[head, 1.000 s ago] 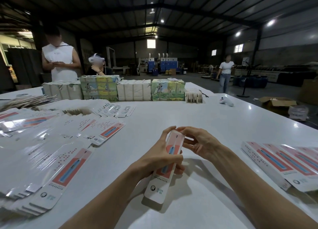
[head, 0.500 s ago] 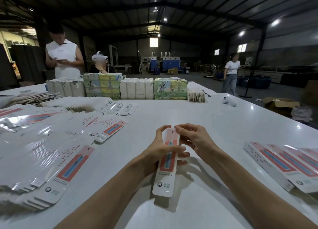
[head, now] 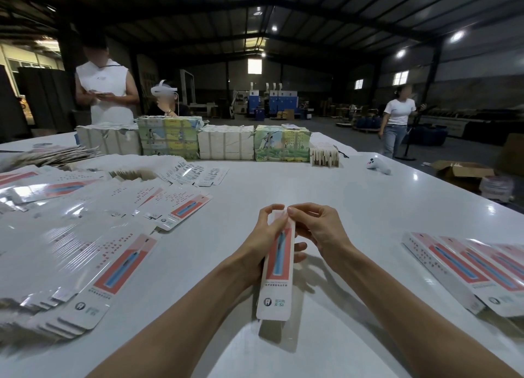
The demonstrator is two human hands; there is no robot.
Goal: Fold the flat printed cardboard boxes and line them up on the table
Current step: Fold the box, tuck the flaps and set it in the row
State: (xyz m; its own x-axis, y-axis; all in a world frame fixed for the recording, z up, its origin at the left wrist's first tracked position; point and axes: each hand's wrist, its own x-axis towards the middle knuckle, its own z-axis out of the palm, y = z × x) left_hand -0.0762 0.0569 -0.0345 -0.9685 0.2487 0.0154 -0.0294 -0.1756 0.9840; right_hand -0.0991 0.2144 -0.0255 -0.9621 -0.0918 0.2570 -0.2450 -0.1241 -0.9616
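I hold a long narrow printed box (head: 278, 269), white with a red panel and a blue toothbrush picture, above the white table (head: 354, 207). My left hand (head: 263, 244) grips its upper part from the left, fingers wrapped round it. My right hand (head: 314, 224) pinches the flap at the box's far end with thumb and forefinger. A spread of flat unfolded boxes (head: 93, 250) covers the table's left side. A row of folded boxes (head: 465, 267) lies side by side at the right edge.
Wrapped bundles of printed stock (head: 226, 145) stand in a row across the far side of the table. A white controller (head: 378, 165) lies at the far right. Two people (head: 107, 94) are behind the bundles, and a third (head: 397, 119) walks at the right. An open carton (head: 462, 172) sits on the floor.
The box has turned from slanted to nearly straight toward me and risen slightly. My right hand has moved from its side to its far end flap.
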